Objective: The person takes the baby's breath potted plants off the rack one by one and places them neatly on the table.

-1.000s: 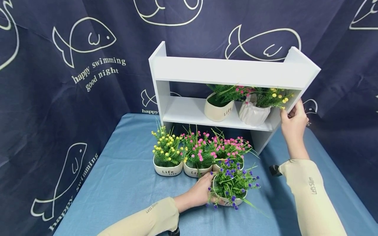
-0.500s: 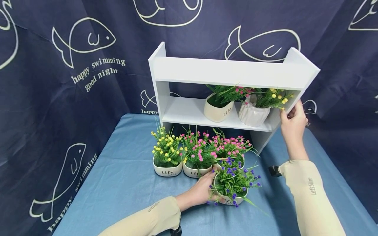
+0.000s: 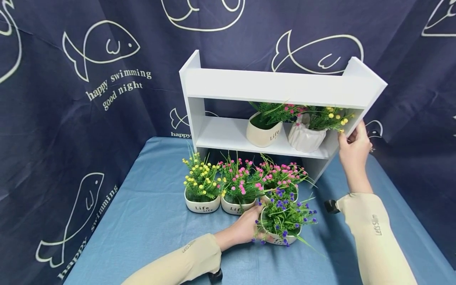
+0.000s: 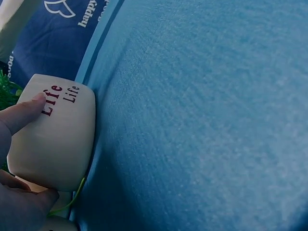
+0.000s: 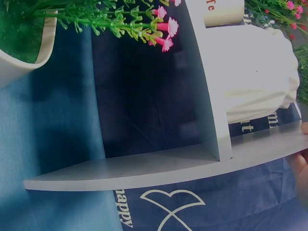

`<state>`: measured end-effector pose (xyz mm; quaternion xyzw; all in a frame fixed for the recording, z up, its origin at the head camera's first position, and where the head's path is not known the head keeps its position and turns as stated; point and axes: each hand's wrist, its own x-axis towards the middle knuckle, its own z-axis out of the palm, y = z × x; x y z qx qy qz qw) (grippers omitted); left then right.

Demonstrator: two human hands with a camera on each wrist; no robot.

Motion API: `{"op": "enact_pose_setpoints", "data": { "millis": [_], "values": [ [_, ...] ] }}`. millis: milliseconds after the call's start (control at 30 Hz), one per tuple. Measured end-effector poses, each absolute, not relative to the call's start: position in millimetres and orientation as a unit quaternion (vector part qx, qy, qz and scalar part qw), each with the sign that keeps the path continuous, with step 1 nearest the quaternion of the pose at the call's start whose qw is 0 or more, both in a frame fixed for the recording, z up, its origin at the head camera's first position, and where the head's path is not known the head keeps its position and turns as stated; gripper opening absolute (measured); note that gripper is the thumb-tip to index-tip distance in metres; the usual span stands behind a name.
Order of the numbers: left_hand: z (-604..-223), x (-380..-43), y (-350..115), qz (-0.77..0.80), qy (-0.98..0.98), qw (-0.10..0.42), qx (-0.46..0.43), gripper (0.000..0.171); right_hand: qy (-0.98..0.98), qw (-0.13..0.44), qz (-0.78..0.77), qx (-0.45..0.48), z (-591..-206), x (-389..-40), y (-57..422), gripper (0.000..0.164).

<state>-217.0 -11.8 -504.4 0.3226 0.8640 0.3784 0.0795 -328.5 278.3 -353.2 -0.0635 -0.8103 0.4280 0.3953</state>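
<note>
In the head view my left hand (image 3: 244,228) grips the side of a cream oval pot with purple flowers (image 3: 285,217). The left wrist view shows my thumb (image 4: 21,115) across the front of that pot (image 4: 57,137), beside its "Life" lettering; the other fingers are partly hidden at its side. Just behind it stands a pot of pink flowers (image 3: 283,176), its base mostly covered. My right hand (image 3: 355,154) holds the right side panel of a white two-tier shelf (image 3: 274,87); its fingers wrap the panel's edge.
Left of the held pot stand another pink-flowered pot (image 3: 238,208) and a yellow-flowered pot (image 3: 203,206). On the middle shelf board are a cream pot (image 3: 261,132) and a white ruffled pot (image 3: 307,137). A fish-print curtain (image 3: 117,99) hangs behind the blue table (image 3: 142,221).
My left hand has moved the purple-flowered pot slightly right and toward the shelf. The pink-flowered pot behind it has shifted a little right. My right hand stays on the panel.
</note>
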Motion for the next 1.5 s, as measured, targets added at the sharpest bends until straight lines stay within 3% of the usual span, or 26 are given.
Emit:
{"op": "enact_pose_setpoints", "data": {
  "millis": [233,433,667,933,1100,1500],
  "values": [
    [-506.3,-217.9,-5.9,0.342,0.881,0.054,0.322,0.096,-0.810,0.394,0.429,-0.064,-353.5,-327.7,278.5,0.044],
    [-503.8,-218.3,-2.0,0.333,0.888,0.067,0.310,0.102,-0.810,0.391,0.433,-0.067,-354.0,-328.2,278.7,0.043],
    [-505.3,-218.9,-2.3,0.325,0.892,0.062,0.310,0.096,-0.809,0.389,0.434,-0.069,-354.0,-328.6,277.6,0.043],
    [-494.0,-210.0,-9.4,0.339,0.898,0.124,0.250,0.108,-0.809,0.389,0.436,-0.070,-353.4,-328.7,277.0,0.043],
    [-482.7,-204.1,-19.0,0.359,0.893,0.129,0.241,0.111,-0.811,0.388,0.433,-0.068,-353.8,-328.9,276.4,0.042],
    [-441.4,-190.5,-32.1,0.489,0.817,0.122,0.280,0.088,-0.796,0.401,0.449,-0.061,-354.7,-329.9,277.9,0.037]
  ]
}}
